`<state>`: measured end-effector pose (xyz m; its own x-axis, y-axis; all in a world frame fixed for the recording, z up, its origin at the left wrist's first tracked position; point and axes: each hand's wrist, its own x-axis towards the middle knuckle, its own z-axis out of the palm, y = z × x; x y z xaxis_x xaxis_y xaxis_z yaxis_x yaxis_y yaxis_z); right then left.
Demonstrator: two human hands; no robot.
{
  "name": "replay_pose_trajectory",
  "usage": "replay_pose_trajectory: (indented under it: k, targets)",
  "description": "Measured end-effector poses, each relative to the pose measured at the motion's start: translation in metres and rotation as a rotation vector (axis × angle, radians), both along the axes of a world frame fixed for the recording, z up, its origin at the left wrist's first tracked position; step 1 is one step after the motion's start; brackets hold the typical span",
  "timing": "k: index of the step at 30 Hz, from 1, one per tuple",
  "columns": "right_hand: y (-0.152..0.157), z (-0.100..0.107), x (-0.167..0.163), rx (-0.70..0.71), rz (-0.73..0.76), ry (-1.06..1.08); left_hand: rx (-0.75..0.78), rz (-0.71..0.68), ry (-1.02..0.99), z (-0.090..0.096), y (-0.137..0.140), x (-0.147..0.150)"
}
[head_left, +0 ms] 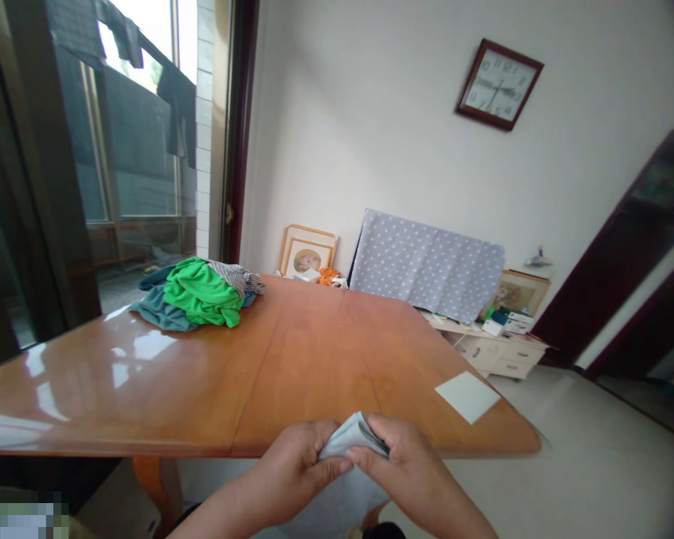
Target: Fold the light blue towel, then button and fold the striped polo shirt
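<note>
Just over the near table edge, my left hand and my right hand both grip a pale grey-blue piece of cloth. It is bunched in folds between my thumbs and fingers, and a pale part hangs below my hands. What kind of cloth item it is, I cannot make out. A heap of clothes lies at the back left of the table, with a bright green garment on top, a teal one beneath and a striped one behind.
The glossy wooden table spans the view. A pale square sheet lies near its right edge. Beyond stand a polka-dot covered panel, a white drawer cabinet and a framed picture. A clock hangs on the wall.
</note>
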<state>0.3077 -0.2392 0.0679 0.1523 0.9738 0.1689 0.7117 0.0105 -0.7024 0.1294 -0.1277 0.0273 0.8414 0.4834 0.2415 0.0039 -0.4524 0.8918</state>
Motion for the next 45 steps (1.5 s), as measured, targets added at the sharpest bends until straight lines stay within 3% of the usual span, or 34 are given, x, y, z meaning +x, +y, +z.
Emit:
replay_pose_trajectory:
  k: [6,14,22,32,35,41,45]
  targets:
    - [-0.004,-0.001,0.008,0.061,0.018,0.1,0.014,-0.038,0.049,0.005,0.007,-0.006]
    - [-0.016,-0.007,0.044,0.143,-0.152,0.254,0.047,0.01,0.14,0.014,0.021,-0.03]
    - [-0.017,-0.016,0.046,0.228,-0.216,0.417,-0.076,-0.008,0.002,0.008,0.019,-0.023]
    - [-0.02,-0.037,0.062,0.311,-0.261,0.703,-0.597,-0.129,-0.143,0.01,0.025,-0.031]
    - [-0.019,-0.04,0.064,0.321,-0.284,0.734,-0.59,-0.183,-0.201,0.007,0.023,-0.024]
    - [-0.016,-0.044,0.063,0.333,-0.287,0.789,-0.536,-0.053,-0.246,-0.002,0.018,-0.011]
    - [-0.015,-0.049,0.065,0.334,-0.329,0.807,-0.562,-0.065,-0.288,-0.007,0.016,-0.007]
